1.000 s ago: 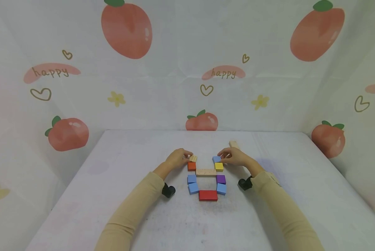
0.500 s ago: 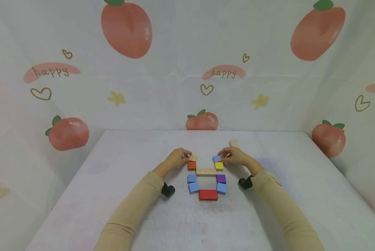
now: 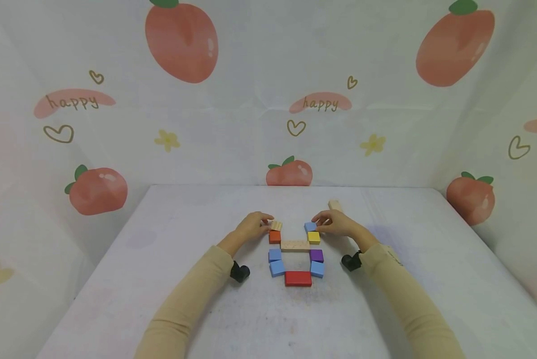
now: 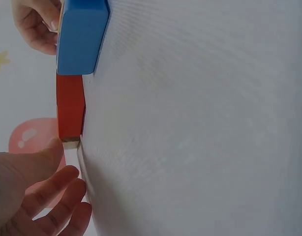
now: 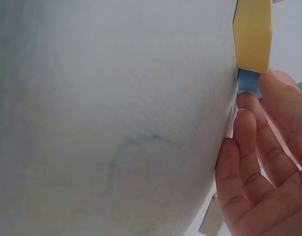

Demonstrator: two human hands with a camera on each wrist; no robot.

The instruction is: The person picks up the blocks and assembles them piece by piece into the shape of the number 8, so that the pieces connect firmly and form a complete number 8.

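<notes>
My left hand (image 3: 252,226) is at the left side of a small natural-wood block (image 3: 276,226), fingertips right at its edge. In the left wrist view the fingers (image 4: 67,196) are slightly bent and spread, the thumb near the wood end behind the orange-red block (image 4: 71,108). My right hand (image 3: 335,223) pinches a light blue block (image 3: 310,227) between thumb and fingertips; the right wrist view shows that blue block (image 5: 249,83) partly hidden behind the yellow block (image 5: 254,37). The two held-at blocks top two columns, above the orange-red and yellow ones.
Between the columns lies a long wood block (image 3: 295,246). Below it are two blue blocks on the left, a purple block (image 3: 316,256) and a blue one on the right, and a red block (image 3: 298,278) at the bottom. Another wood block (image 3: 335,205) lies behind my right hand.
My left hand has shifted very slightly left, its fingertips easing off the small wood block. My right hand and the blocks stay where they were.
</notes>
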